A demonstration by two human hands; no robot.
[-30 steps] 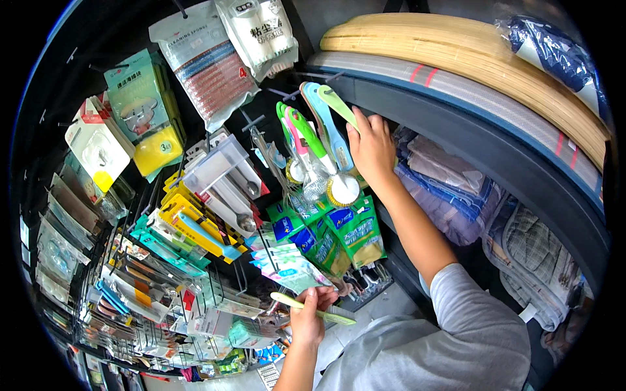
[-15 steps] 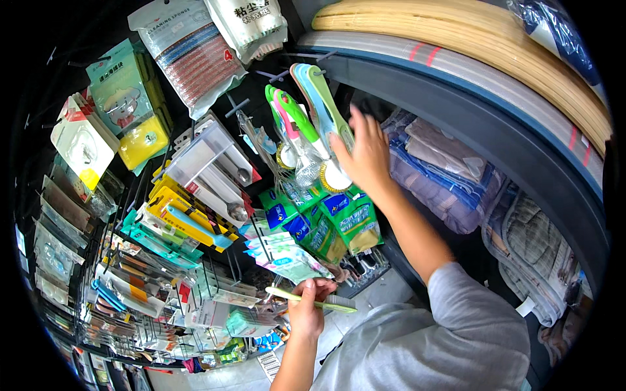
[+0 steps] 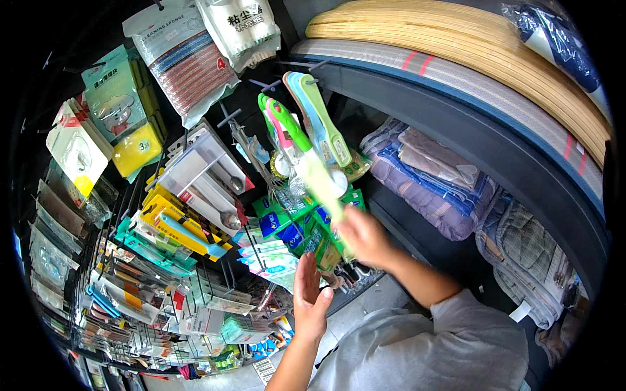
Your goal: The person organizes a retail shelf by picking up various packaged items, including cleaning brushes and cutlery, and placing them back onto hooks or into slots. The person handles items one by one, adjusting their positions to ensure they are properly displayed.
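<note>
My right hand (image 3: 360, 233), blurred by motion, grips a pale green brush (image 3: 321, 186) angled up and leftward across hanging kitchen brushes. My left hand (image 3: 312, 300) is below, fingers extended and upright, with nothing in it, near small pastel packets (image 3: 269, 264). Above, light green, blue and pink flat-handled brushes (image 3: 332, 130) hang on a hook beside bright green and pink-handled round brushes (image 3: 293, 127). Green packs (image 3: 276, 217) hang behind the pale brush and are partly hidden by it.
A wall of hanging packaged goods (image 3: 130, 293) fills the left. At right, a dark shelf beam (image 3: 476, 127) carries rolled or folded mats (image 3: 430, 26); folded quilts (image 3: 424, 195) lie below it. Grey floor (image 3: 358, 300) shows at the bottom.
The pale green brush has passed from my left hand into my right. My right hand has dropped from the hanging flat brushes, and my left fingers have opened.
</note>
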